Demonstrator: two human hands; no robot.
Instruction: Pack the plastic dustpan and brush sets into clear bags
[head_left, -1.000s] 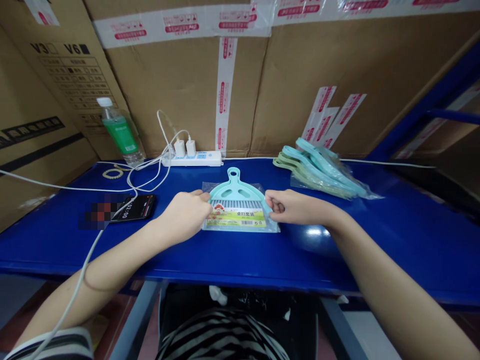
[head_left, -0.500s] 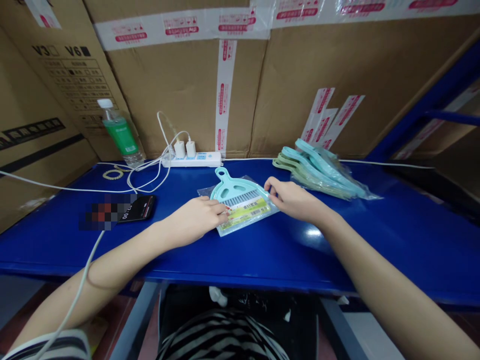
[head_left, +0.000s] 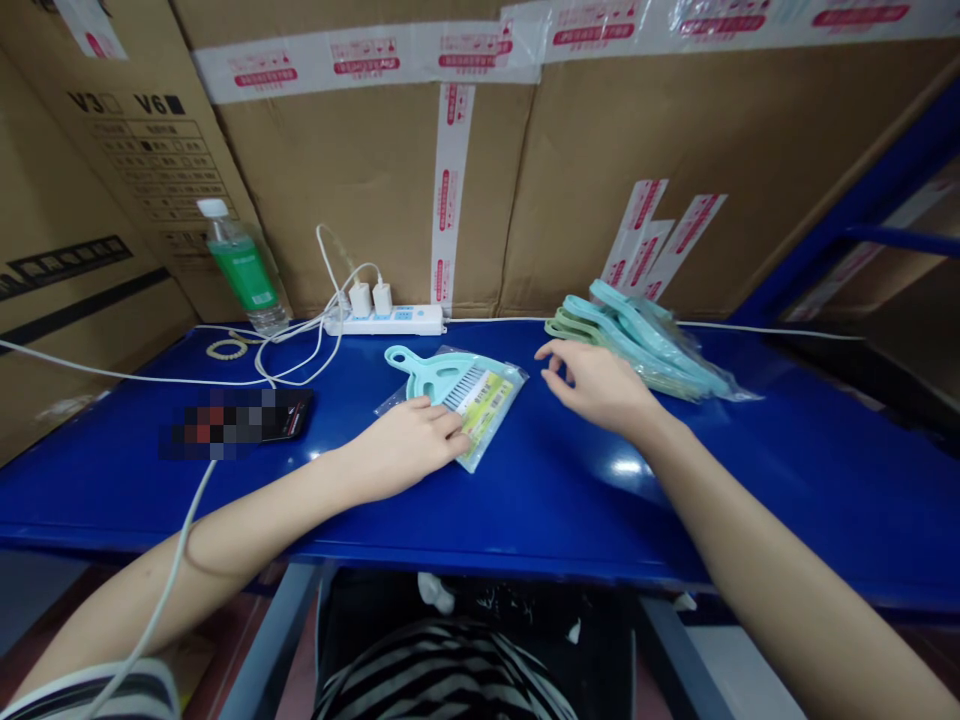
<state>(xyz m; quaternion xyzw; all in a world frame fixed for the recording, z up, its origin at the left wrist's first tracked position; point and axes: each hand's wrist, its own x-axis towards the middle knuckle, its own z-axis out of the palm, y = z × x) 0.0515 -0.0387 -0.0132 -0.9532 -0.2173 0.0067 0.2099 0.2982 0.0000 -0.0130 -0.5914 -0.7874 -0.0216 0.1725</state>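
A light-blue dustpan with a brush set in it lies on the table in a clear plastic bag. A yellow-green printed card shows through the bag, and the handle points to the upper left. My left hand grips its lower left edge, fingers bent over the top and thumb hidden. Apart from the bag, to its right, my right hand hovers with loosely curled, parted fingers and holds nothing. Just behind that hand, several bagged blue and green dustpans are piled together.
On the left lie a phone with a cable and a beaded bracelet. A water bottle stands behind them. White cables run to a power strip against large cardboard boxes. The blue table ends near my lap.
The bagged dustpan has turned anticlockwise, its handle swinging left. My right hand has let go of its right side and moved slightly right; my left hand stays on it.
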